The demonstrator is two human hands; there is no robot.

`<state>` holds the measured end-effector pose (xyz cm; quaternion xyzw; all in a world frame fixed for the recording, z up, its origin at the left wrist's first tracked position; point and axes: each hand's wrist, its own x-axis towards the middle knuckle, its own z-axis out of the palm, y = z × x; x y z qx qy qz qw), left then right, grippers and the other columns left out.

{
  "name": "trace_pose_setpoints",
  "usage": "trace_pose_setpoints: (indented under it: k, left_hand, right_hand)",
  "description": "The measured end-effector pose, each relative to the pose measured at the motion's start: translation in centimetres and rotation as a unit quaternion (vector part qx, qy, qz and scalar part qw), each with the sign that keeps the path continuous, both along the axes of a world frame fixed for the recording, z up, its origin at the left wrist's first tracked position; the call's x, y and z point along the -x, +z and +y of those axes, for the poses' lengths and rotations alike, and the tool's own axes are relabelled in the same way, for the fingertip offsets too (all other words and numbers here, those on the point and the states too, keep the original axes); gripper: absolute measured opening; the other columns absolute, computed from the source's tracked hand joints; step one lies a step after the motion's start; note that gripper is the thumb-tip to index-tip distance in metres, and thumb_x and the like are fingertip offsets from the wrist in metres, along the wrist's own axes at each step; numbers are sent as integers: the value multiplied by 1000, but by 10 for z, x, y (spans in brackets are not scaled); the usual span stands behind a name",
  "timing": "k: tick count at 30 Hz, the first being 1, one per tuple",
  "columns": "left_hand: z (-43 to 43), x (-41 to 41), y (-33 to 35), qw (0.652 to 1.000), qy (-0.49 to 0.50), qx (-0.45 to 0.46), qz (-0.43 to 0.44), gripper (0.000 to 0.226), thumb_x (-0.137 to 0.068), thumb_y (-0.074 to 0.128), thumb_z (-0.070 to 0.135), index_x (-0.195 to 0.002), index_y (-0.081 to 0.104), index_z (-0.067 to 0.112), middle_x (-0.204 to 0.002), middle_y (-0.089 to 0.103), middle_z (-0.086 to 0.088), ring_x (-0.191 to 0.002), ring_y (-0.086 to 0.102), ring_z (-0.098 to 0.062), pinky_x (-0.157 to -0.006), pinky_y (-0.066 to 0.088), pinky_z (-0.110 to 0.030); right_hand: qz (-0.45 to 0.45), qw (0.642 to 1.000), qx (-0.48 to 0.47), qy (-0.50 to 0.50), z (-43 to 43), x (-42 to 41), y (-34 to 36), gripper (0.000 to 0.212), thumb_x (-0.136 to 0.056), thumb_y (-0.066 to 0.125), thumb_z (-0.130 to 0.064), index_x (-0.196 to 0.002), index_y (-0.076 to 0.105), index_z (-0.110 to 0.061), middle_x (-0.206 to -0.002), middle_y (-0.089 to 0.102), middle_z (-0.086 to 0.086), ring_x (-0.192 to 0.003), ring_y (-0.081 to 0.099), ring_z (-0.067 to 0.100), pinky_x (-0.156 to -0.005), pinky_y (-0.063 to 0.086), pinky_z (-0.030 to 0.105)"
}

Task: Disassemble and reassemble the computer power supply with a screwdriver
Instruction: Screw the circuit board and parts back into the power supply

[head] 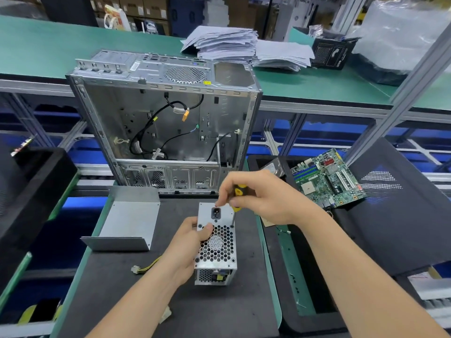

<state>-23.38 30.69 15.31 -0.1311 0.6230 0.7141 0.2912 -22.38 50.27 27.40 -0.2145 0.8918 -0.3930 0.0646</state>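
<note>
Left hand (192, 242) comes in from below, thumb on top and fingers wrapped round the left side of the silver metal power supply box with the honeycomb fan grille (217, 247), so it's clamped on that. Right hand (258, 198) is above it, fingers curled round the yellow-and-black-handled screwdriver (237, 192). The screwdriver is nearly upright, tip at the grille's top-right corner screw. The box sits on the dark grey mat (146, 293), nearer its right edge. A bent grey sheet-metal cover (129, 220) lies apart to the left, and the open silver computer case (166, 123) stands behind at the far edge.
</note>
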Motion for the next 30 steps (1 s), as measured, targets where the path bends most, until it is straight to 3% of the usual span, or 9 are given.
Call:
trace_pose_setpoints:
  k: [2,4,9,11,13,16,21,25,30]
  left_hand:
    - [1,0,0,1000,4,-1,3,19,-103,63,13,-121,58,12,-106,74,-10,-107,70,-37,-98,54,-63]
    - [1,0,0,1000,4,4,7,19,-103,63,12,-121,58,11,-110,74,-11,-111,69,-38,-99,53,-63]
    - [0,1,-1,1000,-3,4,5,18,-103,63,14,-120,59,13,-114,73,-11,-113,68,-38,-103,50,-64]
    - [-1,2,-1,1000,-4,2,0,17,-103,63,14,-119,58,13,-113,74,-13,-113,68,-40,-101,51,-65]
    - [-1,3,-2,1000,-7,0,-2,17,-102,64,14,-119,59,12,-112,74,-14,-114,68,-41,-100,51,-66]
    - [-1,4,-4,1000,-9,-3,-4,17,-102,65,15,-118,60,13,-115,74,-14,-117,66,-41,-104,49,-65]
    - [-2,5,-8,1000,-25,3,13,15,-102,65,18,-116,63,22,-116,73,-2,-122,61,-27,-111,44,-53]
    - [-1,7,-13,1000,-16,-3,0,16,-101,66,16,-116,62,15,-111,77,-12,-115,68,-38,-104,49,-64]
    - [-2,9,-15,1000,-20,-13,-10,16,-101,65,15,-117,60,16,-99,79,-6,-102,73,-36,-90,57,-64]
  right_hand:
    - [31,997,1,-73,-3,1,-6,20,-96,70,-13,-97,64,-32,-94,74,-9,-86,68,17,-80,56,37]
    - [82,985,-11,-152,-8,0,-14,15,-91,78,-32,-91,63,-34,-82,71,-14,-75,66,12,-74,53,26]
    - [199,935,-37,-291,-22,-2,-31,39,-81,82,-55,-84,64,-20,-58,58,-5,-59,55,12,-58,40,15]
    - [194,949,-36,-246,-24,0,-29,33,-87,79,-49,-90,65,-20,-66,61,-6,-66,57,10,-61,41,16]
    - [148,977,3,-151,-21,2,-24,14,-97,74,-30,-105,65,-24,-95,66,-8,-93,64,9,-80,48,20]
    - [-6,996,87,31,-10,0,-16,31,-102,56,4,-118,59,-23,-131,59,-3,-128,60,21,-104,52,36]
    - [-102,985,63,125,3,5,-1,33,-99,52,13,-109,60,-17,-126,71,-1,-124,64,26,-102,53,40]
    - [-74,989,125,15,-2,6,-8,26,-92,66,11,-102,61,-13,-103,76,8,-102,73,30,-88,59,36]
    - [50,978,69,-190,-7,5,-22,41,-73,94,-26,-95,60,-28,-84,77,-8,-81,76,13,-79,63,41]
